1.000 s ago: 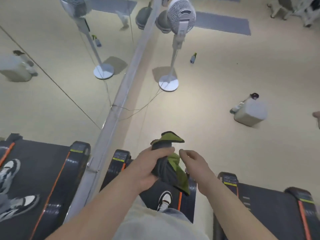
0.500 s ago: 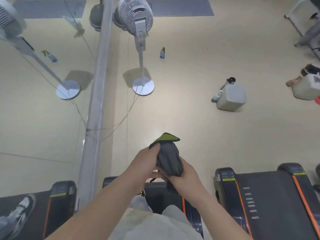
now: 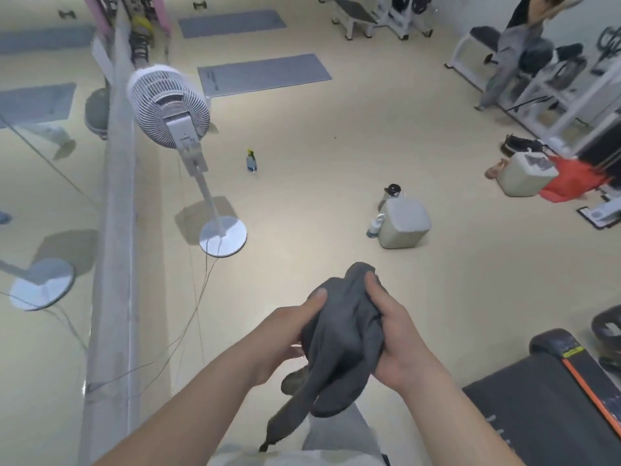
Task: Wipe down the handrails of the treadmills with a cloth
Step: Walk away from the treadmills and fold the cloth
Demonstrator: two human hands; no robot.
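Hands, left (image 3: 289, 334) and right (image 3: 391, 334), each close their grip round bunched grey cloth (image 3: 339, 338).

Beige floor (image 3: 336, 136); mirror wall (image 3: 40, 190) at left; white pedestal fan (image 3: 168, 105) beside it; grey mats (image 3: 262, 74) far; spray bottle (image 3: 251, 161) and pale jug (image 3: 403, 223) mid-floor; white gym machines (image 3: 554, 82) far right.

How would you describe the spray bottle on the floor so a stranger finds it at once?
Find the white standing fan by the mirror. Right of its pole, the spray bottle stands alone on the beige floor. It is small, bluish, yellow-topped, unlike the big pale jug farther right.
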